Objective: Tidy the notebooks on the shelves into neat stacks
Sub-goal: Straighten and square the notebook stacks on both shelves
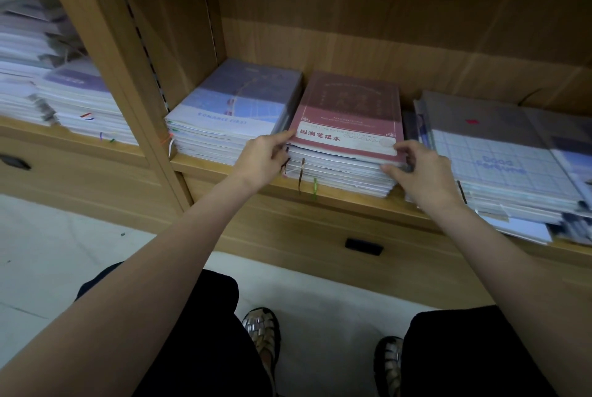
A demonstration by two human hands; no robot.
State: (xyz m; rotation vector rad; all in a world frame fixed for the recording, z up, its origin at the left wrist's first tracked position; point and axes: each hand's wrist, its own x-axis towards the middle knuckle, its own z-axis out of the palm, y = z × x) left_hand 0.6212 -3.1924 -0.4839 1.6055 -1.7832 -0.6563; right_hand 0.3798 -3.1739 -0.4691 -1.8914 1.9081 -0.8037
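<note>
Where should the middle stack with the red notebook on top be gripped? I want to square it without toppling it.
Grip the red-topped stack at its two front corners, coming from the open shelf front, as the left hand and right hand are placed. The blue stack and grid-cover stack sit close on either side, so probably only the front edge is reachable.

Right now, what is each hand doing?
Left hand: pinches the red notebook at its near left corner.
Right hand: grips its near right corner.
</note>
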